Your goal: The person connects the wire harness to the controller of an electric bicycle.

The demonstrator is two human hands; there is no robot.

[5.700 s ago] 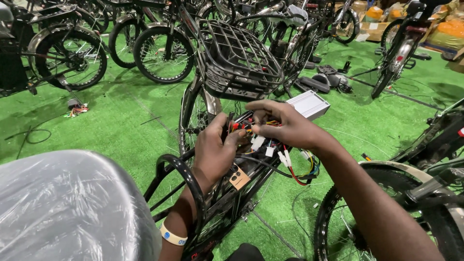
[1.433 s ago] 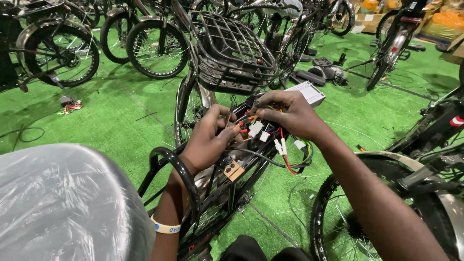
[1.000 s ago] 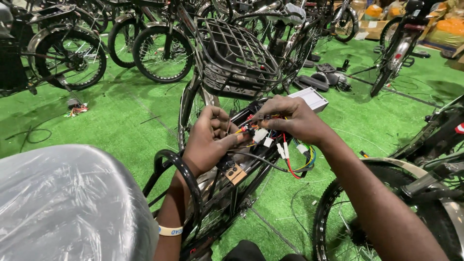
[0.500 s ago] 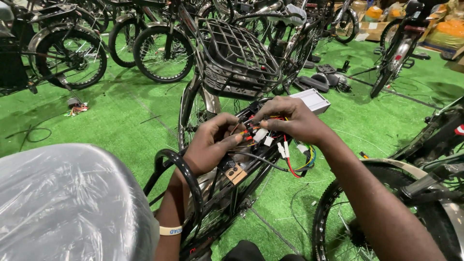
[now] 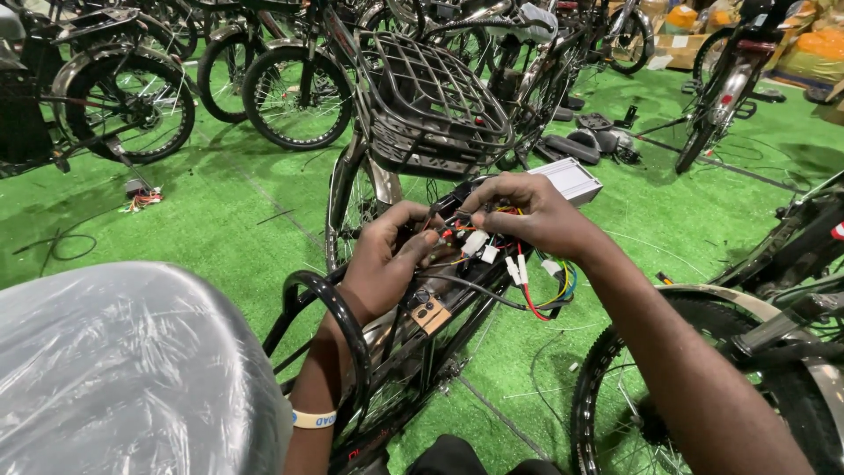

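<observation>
A black bicycle frame (image 5: pixel 413 352) runs under my hands, with a bundle of coloured wires and white connectors (image 5: pixel 519 273) spilling from its top. My left hand (image 5: pixel 387 264) grips the wire bundle on the frame's left side. My right hand (image 5: pixel 527 215) pinches wires and small connectors just above the bundle, fingertips close to the left thumb. A black wire basket (image 5: pixel 431 105) sits ahead of both hands over the front wheel. A silver box (image 5: pixel 571 180) lies on the grass beyond my right hand.
A seat wrapped in clear plastic (image 5: pixel 123 369) fills the lower left. Several parked bicycles (image 5: pixel 290 88) stand at the back on green artificial turf (image 5: pixel 237 211). Another wheel (image 5: pixel 615 405) is at lower right, a bike frame (image 5: pixel 791 264) at far right, and loose wires (image 5: pixel 141 200) at left.
Both hands have stayed on the wire bundle; the fingers have shifted slightly among the connectors. The view has barely moved.
</observation>
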